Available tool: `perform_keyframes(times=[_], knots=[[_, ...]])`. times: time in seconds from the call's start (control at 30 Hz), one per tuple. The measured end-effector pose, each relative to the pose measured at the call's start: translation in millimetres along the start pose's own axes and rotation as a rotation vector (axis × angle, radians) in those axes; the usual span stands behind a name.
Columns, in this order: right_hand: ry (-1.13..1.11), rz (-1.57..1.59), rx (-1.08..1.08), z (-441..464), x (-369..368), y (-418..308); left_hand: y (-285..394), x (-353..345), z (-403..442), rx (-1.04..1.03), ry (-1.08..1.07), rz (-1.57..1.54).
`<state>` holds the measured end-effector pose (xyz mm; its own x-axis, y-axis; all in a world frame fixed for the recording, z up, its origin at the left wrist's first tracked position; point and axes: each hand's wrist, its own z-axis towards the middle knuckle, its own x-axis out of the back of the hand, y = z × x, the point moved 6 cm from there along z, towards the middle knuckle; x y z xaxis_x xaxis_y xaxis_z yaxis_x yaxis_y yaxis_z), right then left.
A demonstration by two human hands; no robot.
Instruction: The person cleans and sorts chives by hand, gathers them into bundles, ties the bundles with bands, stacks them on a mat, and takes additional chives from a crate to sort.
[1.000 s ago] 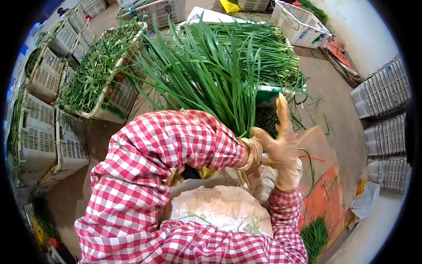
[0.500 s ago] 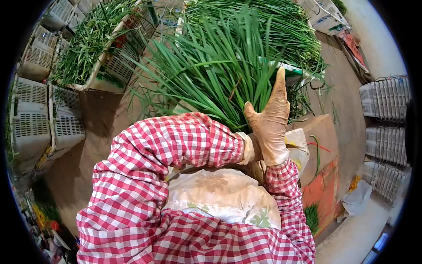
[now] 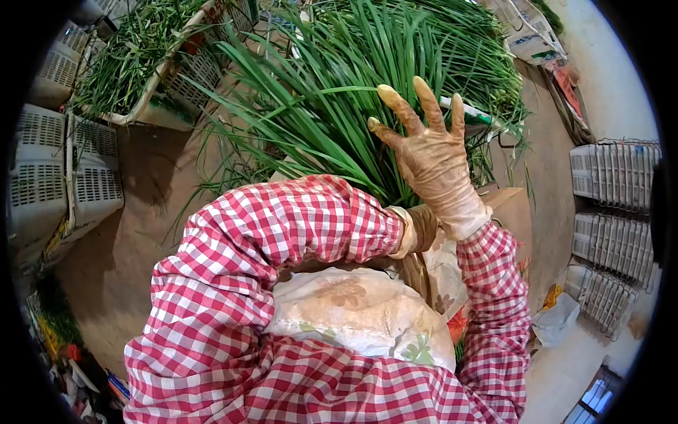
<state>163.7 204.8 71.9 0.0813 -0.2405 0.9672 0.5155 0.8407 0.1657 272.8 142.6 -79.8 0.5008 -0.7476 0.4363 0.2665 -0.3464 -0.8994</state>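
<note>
A loose bunch of garlic chives fans out in front of me, its long flat green leaves pointing away and to the left. The leaves come together at my left hand, gloved and mostly hidden below my right wrist; it closes on the lower end of the bunch, though its fingers do not show. My right hand, in a stained thin glove, is at the right side of the bunch with its fingers spread and nothing in it. Whether its fingertips brush the leaves I cannot tell.
Beyond the bunch lies a big heap of chives in a crate. A white crate of loose greens stands at upper left, with stacked crates below it. More crates line the right wall. Near my right forearm is cardboard.
My right hand has come off the side of the bunch, spread its fingers and tilted left. My left hand stays at the base of the bunch. The view has shifted slightly.
</note>
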Motion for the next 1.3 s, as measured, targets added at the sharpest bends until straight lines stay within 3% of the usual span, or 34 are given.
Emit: perform_keyframes(times=[0.03, 0.1, 0.23, 0.37, 0.43, 0.5, 0.57, 0.63, 0.7, 0.97, 1.13, 1.3], knots=[[-0.037, -0.051, 0.059, 4, -3, -1, 9, 1, 0, -0.135, -0.019, -0.426], [-0.024, -0.114, 0.094, 10, -3, 1, 17, 5, 0, -0.255, -0.045, -0.606], [-0.081, -0.245, 0.169, 6, 2, -4, 21, 17, -3, -0.369, -0.052, -0.685], [-0.169, -0.075, 0.108, -13, 9, 17, 18, 27, -6, -0.421, -0.051, -0.706], [-0.308, 0.171, -0.040, -18, 12, 26, 18, 30, -8, -0.449, -0.054, -0.702], [-0.274, 0.234, -0.056, -17, 8, 26, 18, 34, -11, -0.473, -0.059, -0.715], [-0.325, 0.150, -0.104, -10, 6, 22, 17, 33, -12, -0.492, -0.073, -0.731], [-0.241, 0.118, -0.062, -8, 2, 17, 19, 33, -16, -0.513, -0.083, -0.762], [-0.349, -0.170, -0.002, -9, -5, 11, 21, 31, -16, -0.531, -0.101, -0.788], [0.206, -0.097, 0.238, -22, 29, -10, 42, 25, -20, -0.601, -0.171, -0.837], [0.197, -0.032, 0.171, -8, 35, -7, 62, 19, -20, -0.611, -0.188, -0.843], [0.196, 0.304, 0.009, 0, 36, 2, 114, 8, -13, -0.600, -0.266, -0.842]])
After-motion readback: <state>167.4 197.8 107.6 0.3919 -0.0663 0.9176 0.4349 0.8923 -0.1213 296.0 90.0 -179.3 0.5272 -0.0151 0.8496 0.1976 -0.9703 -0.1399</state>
